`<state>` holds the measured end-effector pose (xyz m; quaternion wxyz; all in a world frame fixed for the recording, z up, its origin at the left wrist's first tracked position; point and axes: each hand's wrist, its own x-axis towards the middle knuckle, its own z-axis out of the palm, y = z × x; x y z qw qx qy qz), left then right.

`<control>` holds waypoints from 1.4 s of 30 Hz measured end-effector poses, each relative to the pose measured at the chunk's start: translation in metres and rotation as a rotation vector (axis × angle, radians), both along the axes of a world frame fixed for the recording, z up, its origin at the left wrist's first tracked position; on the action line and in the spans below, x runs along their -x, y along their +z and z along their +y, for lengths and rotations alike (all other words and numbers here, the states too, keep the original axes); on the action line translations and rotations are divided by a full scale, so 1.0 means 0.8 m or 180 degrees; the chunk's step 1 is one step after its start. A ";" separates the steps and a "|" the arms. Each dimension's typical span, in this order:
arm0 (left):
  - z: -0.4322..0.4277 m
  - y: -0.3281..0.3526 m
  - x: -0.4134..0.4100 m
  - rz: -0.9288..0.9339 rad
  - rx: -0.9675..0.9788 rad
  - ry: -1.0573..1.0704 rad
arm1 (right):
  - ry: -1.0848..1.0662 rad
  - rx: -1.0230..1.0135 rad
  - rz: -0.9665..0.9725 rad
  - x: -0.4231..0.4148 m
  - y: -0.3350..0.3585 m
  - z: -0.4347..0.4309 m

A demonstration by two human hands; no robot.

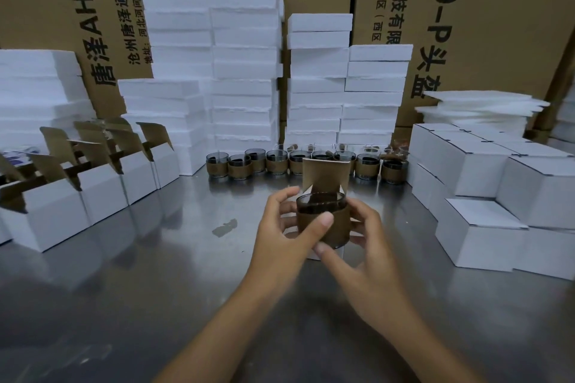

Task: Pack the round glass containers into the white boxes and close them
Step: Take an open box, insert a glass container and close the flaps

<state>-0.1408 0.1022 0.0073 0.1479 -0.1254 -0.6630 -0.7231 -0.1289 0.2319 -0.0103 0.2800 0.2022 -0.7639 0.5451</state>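
A shiny steel bench (pixel 155 274) stands before stacked white foam blocks (pixel 242 56) and brown cartons (pixel 497 25). At its middle the left hand (pixel 280 227) grips a glass container (pixel 320 214) set in an open white box (pixel 323 171). The right hand (pixel 367 258) holds that box from the right.

Brown-banded glass container (pixel 322 221) upright, partly inside open white box (pixel 323 172).

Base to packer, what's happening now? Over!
Left hand grips jar at open box. Right hand holds box. Lid flap up, out of the way.
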 end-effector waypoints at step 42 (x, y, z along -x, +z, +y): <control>-0.002 -0.011 0.007 -0.0026 -0.0044 -0.0807 | 0.0609 0.2037 -0.1236 0.007 0.015 0.011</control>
